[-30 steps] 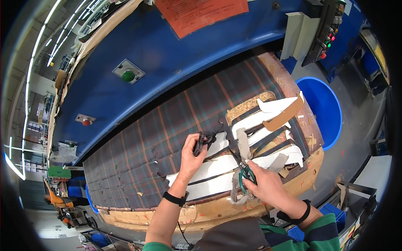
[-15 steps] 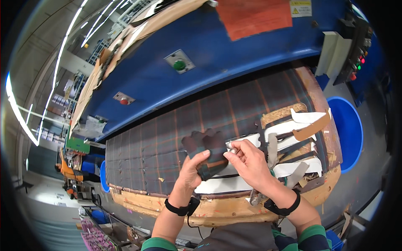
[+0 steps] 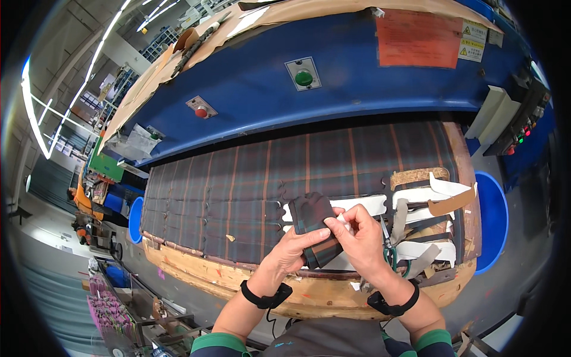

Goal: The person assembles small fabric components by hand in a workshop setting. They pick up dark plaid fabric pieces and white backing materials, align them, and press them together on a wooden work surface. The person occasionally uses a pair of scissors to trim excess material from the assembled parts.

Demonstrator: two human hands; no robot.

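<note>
A cut stack of plaid fabric pieces is held above the plaid cloth, clamped by the left hand; a white slip is pinched by the right hand; the stack is judged light, soft, best gripped at its edges.

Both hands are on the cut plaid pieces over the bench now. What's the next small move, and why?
Probably press the small white tag down onto the plaid stack. The right hand pinches that tag at the stack's upper edge while the left hand supports the stack from below, lifted off the plaid fabric sheet. What the tag is, I cannot tell.
</note>
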